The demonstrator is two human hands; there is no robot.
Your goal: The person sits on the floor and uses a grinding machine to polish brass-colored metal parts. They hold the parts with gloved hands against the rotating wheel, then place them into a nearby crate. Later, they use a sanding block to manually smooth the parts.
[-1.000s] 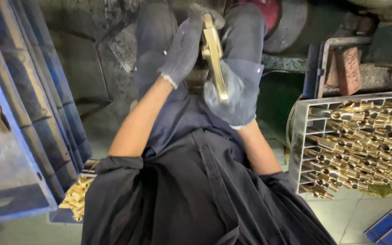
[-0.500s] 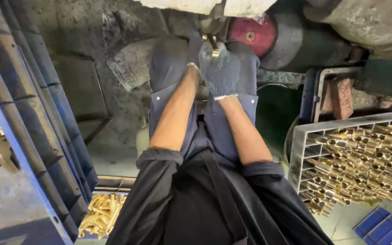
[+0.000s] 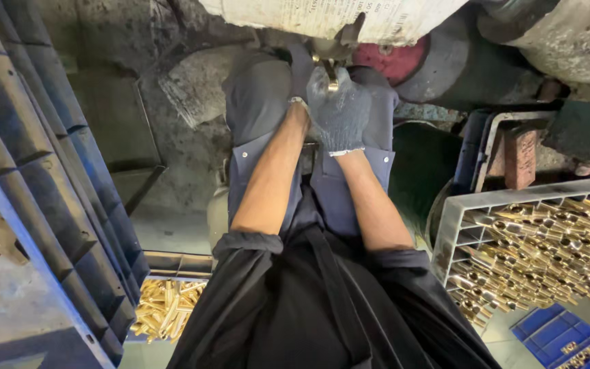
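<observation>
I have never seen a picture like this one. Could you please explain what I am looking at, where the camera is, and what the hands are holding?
The camera sits on a person's head and looks down, so you see their dark apron, bare forearms and knees from above. Both hands wear grey gloves and meet far in front, under a large grey machine. The right hand grips a small brass piece; the left hand is mostly hidden behind it, so its hold is unclear. To the right stands a grey crate full of brass parts. Lower left, a tray holds more brass parts. Dark blue crates stand stacked on the left.
</observation>
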